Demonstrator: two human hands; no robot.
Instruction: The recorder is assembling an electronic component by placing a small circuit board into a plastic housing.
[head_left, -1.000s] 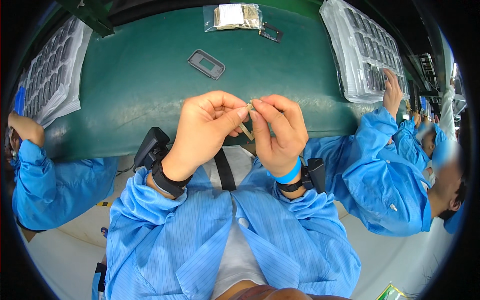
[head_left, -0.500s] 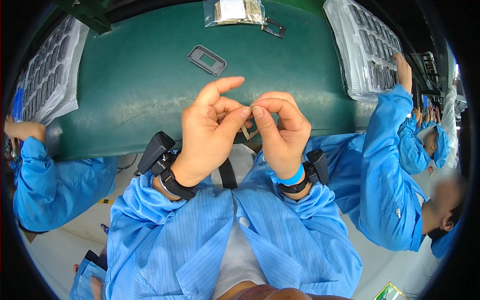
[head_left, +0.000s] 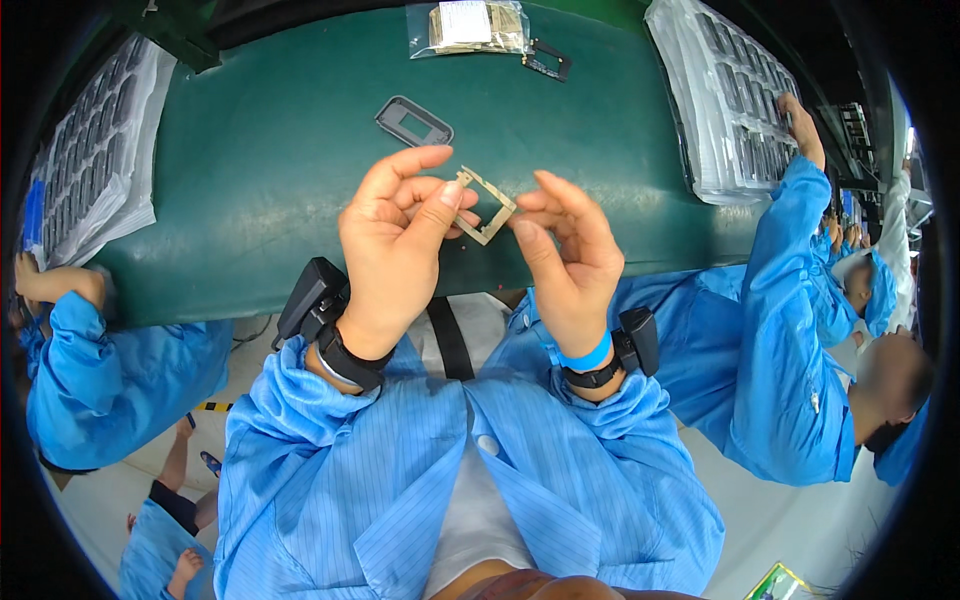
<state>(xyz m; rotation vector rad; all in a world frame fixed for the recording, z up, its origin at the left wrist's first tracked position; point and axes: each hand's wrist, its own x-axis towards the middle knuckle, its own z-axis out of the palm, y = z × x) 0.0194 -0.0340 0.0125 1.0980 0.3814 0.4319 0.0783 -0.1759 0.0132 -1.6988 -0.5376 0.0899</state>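
A thin tan rectangular frame piece (head_left: 487,206) hangs in the air over the near edge of the green table (head_left: 250,190). My left hand (head_left: 400,240) pinches its left side between thumb and fingers. My right hand (head_left: 565,250) touches its right edge with the fingertips, fingers spread. Both wrists carry black bands, and the right one also has a blue band. A dark grey rectangular bezel (head_left: 414,121) lies flat on the table beyond my hands.
A clear bag of tan parts (head_left: 470,25) and a small black frame (head_left: 547,60) lie at the far edge. Plastic-wrapped trays of dark parts sit at the left (head_left: 85,170) and right (head_left: 720,100). Co-workers in blue coats sit on both sides; one reaches to the right tray.
My hands have moved apart and turned the tan frame piece so it shows flat and open. The co-worker's arm on the right has stretched further onto the right tray.
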